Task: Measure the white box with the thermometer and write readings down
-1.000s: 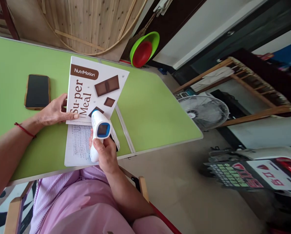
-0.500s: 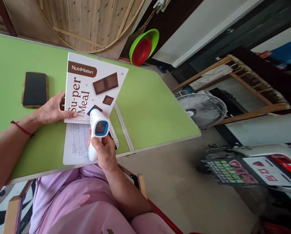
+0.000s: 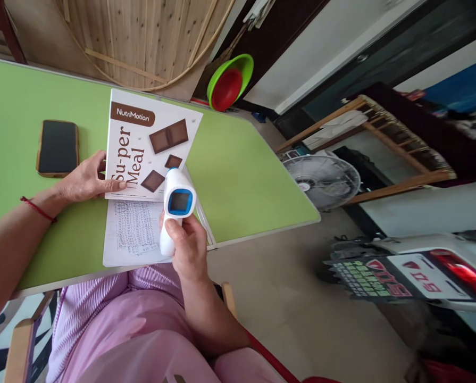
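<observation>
Thermometer [image 3: 176, 183] in right hand [image 3: 190, 250], fingers wrapped round handle [image 3: 166, 242]; left hand [image 3: 82, 181] outstretched, thumb and fingers clamped on NutriMotion box [image 3: 142, 146].

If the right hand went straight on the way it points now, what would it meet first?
Likely the NutriMotion box, reached first by the infrared thermometer in the right hand; depth between them is unclear.

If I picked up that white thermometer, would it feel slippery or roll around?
The thermometer is probably light: the right hand alone holds it up. It looks smooth, so it might feel slightly slippery. Set down, it would likely rock rather than roll, as its head looks wider than its handle.
</observation>
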Available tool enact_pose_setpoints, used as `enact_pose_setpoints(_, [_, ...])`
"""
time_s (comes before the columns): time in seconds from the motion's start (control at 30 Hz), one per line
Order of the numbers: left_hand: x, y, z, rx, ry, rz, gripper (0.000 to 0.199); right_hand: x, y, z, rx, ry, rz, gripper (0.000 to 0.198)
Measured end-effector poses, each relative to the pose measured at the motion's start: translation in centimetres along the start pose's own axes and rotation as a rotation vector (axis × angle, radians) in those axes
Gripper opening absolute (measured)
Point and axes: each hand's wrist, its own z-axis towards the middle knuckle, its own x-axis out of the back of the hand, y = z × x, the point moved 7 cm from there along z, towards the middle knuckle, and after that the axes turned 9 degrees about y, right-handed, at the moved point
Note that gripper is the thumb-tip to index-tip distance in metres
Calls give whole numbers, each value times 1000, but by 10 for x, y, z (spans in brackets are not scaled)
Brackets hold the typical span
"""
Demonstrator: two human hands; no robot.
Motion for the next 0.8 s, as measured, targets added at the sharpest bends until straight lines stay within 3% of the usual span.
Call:
enact_pose_setpoints(0.3, [2,-5,0,26,26,-11,74,18,-10,8,119,59,-129,33])
enact_pose_setpoints(0.43, [7,2,0,-36,110,-53,74,31,-10,26,200,104,-211,38])
enact_pose_setpoints(0.6, [19,6,4,-170,296,154,93,63,-7,79,473,209,-677,60])
enact_pose_setpoints(0.8, [22,-2,4,-220,351,322,100,69,25,124,419,0,-1088,56])
